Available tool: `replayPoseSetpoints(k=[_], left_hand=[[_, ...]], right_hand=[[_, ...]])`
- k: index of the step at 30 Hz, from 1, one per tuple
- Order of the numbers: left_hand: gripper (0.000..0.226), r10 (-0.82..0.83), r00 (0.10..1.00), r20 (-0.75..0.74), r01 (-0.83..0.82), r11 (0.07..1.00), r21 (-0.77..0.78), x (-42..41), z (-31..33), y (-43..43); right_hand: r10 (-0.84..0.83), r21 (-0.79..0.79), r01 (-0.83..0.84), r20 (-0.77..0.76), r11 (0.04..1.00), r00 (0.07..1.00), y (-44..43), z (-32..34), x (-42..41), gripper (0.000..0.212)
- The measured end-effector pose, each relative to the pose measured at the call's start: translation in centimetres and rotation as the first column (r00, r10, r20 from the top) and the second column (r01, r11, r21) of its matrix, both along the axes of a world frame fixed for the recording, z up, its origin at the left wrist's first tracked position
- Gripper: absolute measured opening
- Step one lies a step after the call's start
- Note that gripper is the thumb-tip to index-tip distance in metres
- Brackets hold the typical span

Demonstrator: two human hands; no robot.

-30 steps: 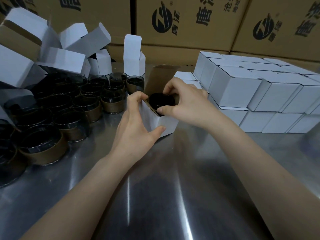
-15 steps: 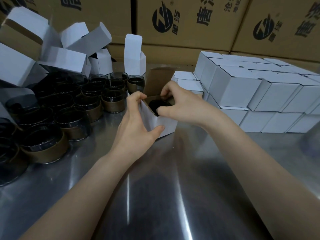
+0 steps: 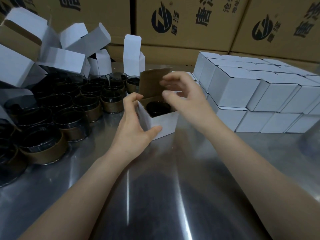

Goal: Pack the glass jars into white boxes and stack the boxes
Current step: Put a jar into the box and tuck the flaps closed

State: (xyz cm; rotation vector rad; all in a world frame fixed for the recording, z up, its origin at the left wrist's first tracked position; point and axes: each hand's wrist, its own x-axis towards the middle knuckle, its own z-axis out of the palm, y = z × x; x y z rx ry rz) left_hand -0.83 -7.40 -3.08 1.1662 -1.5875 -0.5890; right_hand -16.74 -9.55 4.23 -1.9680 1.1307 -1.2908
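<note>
A small white box (image 3: 164, 123) stands on the steel table with its brown-lined lid flap (image 3: 152, 82) raised. A dark glass jar (image 3: 158, 108) sits down inside it. My left hand (image 3: 133, 129) grips the box's near left corner, thumb on the front face. My right hand (image 3: 181, 96) hovers over the box's right side, fingers spread and slightly blurred, holding nothing. Several dark glass jars with brown bands (image 3: 69, 108) crowd the table's left side. Closed white boxes (image 3: 256, 94) are stacked in two layers at the right.
Open empty white boxes (image 3: 65, 56) are piled at the back left, one standing upright with its flap up (image 3: 132, 56). Large brown printed cartons (image 3: 181, 23) form a wall behind. The shiny steel table (image 3: 173, 196) stretches toward me.
My right hand has let go of the jar, now seated in the box, and lifted up above the opening. The lid flap now shows upright. My left hand kept its hold.
</note>
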Motion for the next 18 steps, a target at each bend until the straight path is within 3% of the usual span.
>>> replayPoseSetpoints(k=[3, 6, 14, 18], left_hand=[[0.081, -0.021, 0.999, -0.033, 0.021, 1.000, 0.007, 0.2, -0.1, -0.3], [0.086, -0.043, 0.998, -0.050, 0.044, 0.999, 0.013, 0.4, -0.1, -0.4], [0.078, -0.139, 0.985, -0.103, 0.143, 0.989, 0.030, 0.4, 0.6, 0.1], [0.057, -0.173, 0.970, -0.171, 0.191, 0.977, 0.096, 0.3, 1.0, 0.3]], right_hand=[[-0.064, 0.077, 0.043, 0.305, 0.996, 0.950, -0.9, -0.1, -0.6, 0.025], [-0.094, 0.225, -0.003, 0.417, 0.974, 0.904, -1.9, -1.1, -1.1, 0.030], [0.007, 0.410, -0.207, 0.439, 0.888, 0.899, -2.7, -2.9, -1.2, 0.033], [0.038, 0.411, -0.235, 0.434, 0.881, 0.900, -2.7, -3.2, -1.4, 0.037]])
